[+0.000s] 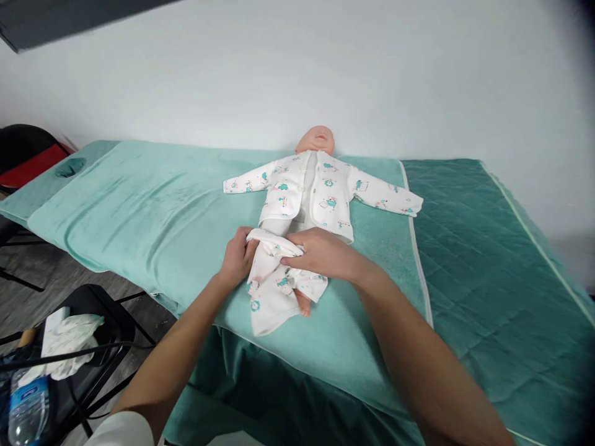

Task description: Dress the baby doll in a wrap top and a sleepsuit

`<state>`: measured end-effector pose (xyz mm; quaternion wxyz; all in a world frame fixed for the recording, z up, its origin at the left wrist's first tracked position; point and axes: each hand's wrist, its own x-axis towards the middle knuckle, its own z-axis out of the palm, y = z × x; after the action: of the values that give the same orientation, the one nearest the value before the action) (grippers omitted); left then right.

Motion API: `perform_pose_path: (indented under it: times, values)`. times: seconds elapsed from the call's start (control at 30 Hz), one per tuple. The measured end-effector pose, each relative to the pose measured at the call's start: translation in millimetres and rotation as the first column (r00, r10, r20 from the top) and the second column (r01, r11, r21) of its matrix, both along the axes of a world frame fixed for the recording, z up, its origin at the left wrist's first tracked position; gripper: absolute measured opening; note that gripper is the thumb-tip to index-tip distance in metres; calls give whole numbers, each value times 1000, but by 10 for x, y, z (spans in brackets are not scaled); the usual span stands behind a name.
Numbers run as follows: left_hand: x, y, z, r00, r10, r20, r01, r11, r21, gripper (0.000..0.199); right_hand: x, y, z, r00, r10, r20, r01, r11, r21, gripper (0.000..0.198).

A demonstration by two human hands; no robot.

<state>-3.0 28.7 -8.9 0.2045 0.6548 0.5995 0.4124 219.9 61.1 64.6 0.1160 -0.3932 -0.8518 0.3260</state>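
A baby doll point(317, 140) lies on its back across the green bed, its head toward the wall. It wears a white printed jacket point(329, 202), open down the front, with both sleeves spread sideways. Bunched around the doll's lower body are white printed baby trousers point(271, 303). My left hand point(238, 255) is closed on the left side of their waistband. On the other side, my right hand point(320, 252) grips the rolled waistband between thumb and fingers. One small foot point(304, 303) shows from a trouser leg; the other leg hangs flat, and its foot is hidden.
The bed has a light green cover point(139, 192) and a darker quilted cover point(493, 260) at the right. A white wall point(297, 68) stands behind. At lower left, a black chair point(100, 310) holds a plastic bottle point(28, 406) and a crumpled white item point(77, 341).
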Motion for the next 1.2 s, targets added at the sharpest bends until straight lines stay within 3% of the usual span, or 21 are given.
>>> perform_pose_path:
  times: [0.23, 0.37, 0.47, 0.6, 0.73, 0.83, 1.0, 1.2]
  values:
    - [-12, 543, -8, 965, -6, -264, 34, 994, 104, 15, -3, 10, -25, 993, -83, -83, 79, 995, -54, 12]
    - [30, 642, 6, 955, 38, -295, 6, 989, 145, 11, -71, 44, -106, 942, -259, -212, 247, 965, -84, 14]
    - [73, 519, 34, 980, 96, -176, -82, 993, 87, 14, -122, 58, -158, 895, -368, -252, 368, 929, -52, 13]
    - [130, 112, 51, 967, 198, 160, -196, 980, -30, 24, -140, 62, -186, 892, -364, -267, 372, 928, -22, 11]
    - [182, -284, 68, 955, 14, 297, 46, 980, -192, 37, -114, 75, -182, 907, -340, -249, 342, 939, -37, 10]
    - [218, -401, 75, 949, -20, 316, 94, 971, -220, 40, -77, 88, -152, 929, -287, -232, 278, 958, -73, 8]
    - [187, -341, 39, 985, 14, 169, 11, 989, -145, 38, 1, 90, -70, 969, -183, -167, 170, 981, -94, 9]
    - [18, -16, 24, 969, 99, -228, -100, 995, 6, 33, 31, 77, -61, 970, -166, -179, 142, 980, -140, 13]
